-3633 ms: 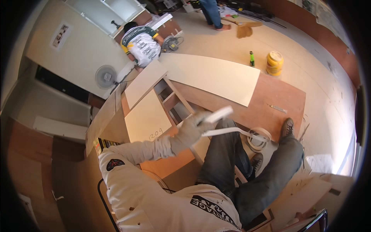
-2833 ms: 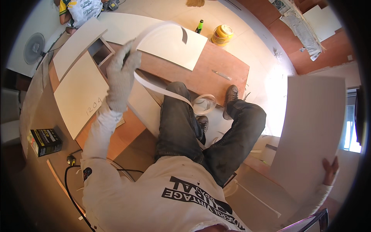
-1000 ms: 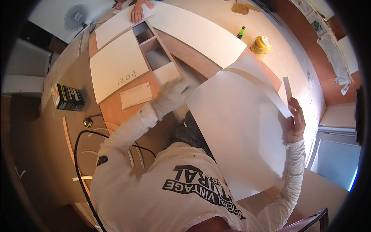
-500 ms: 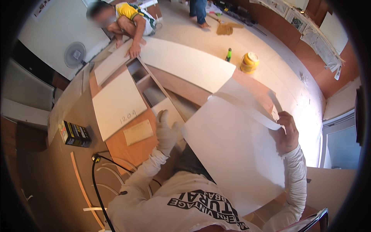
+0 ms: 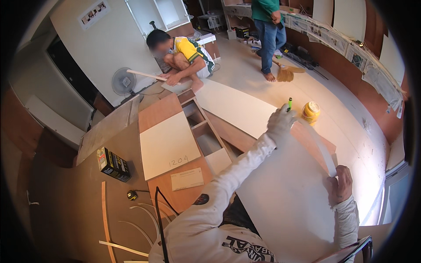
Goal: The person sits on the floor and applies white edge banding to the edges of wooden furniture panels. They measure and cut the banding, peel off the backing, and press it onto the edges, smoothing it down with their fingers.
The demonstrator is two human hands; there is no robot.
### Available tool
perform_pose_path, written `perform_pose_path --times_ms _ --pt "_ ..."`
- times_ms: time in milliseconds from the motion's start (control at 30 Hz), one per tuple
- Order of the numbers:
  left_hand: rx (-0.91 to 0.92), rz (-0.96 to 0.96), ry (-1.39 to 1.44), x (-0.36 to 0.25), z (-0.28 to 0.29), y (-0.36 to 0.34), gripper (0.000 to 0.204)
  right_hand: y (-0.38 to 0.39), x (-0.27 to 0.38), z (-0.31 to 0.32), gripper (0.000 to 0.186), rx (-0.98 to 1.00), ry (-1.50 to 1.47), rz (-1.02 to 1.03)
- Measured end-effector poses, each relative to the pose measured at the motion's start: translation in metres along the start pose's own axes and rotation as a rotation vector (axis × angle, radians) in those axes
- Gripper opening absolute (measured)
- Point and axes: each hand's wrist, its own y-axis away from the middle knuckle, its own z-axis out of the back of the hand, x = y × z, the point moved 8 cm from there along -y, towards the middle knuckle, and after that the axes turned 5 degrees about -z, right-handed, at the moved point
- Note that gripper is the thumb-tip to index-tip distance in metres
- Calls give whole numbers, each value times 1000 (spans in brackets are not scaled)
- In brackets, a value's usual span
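A large white panel (image 5: 285,188) lies in front of me, tilted across my lap. A thin white edging strip (image 5: 319,147) curves along its far right edge. My left hand (image 5: 281,124), in a pale work glove, has its fingers bent over the panel's far corner, closed where the strip's end meets it; the fingertips are partly hidden. My bare right hand (image 5: 341,186) pinches the strip's other end between thumb and fingers, and the strip bows away from the panel between my hands.
Left of me are a wooden drawer frame (image 5: 202,122), a white board (image 5: 171,144), a black-and-yellow can (image 5: 113,164), a tape measure (image 5: 132,194) and loose strips (image 5: 106,219). Beyond stand a yellow tub (image 5: 310,112) and green bottle (image 5: 289,103). A squatting person (image 5: 188,57) holds a wooden strip.
My left hand has reached from beside the drawer frame to the panel's far corner. My right hand keeps the strip. The squatting person now holds a wooden strip. The view has tilted up.
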Motion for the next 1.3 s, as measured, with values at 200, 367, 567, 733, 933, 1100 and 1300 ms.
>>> perform_pose_path --times_ms 200,367,567,733,933,1100,1300 --pt "217 -23 12 -69 -50 -49 29 -1 4 13 40 -191 257 188" --pt "301 -858 199 -132 -74 15 24 -26 19 18 35 -228 448 311" --pt "855 -442 849 -194 -55 38 31 -51 7 32 38 -337 426 356" --pt "1078 -241 893 -215 -78 48 61 -34 -4 99 40 -271 249 -55" --pt "927 -216 1620 -277 -48 45 90 30 23 155 27 -102 -536 -968" --pt "1023 -201 1628 -327 -42 65 77 132 62 112 31 -331 -499 -1054" --pt "1091 -73 1775 -360 -64 93 49 219 101 66 27 -502 -897 -1267"
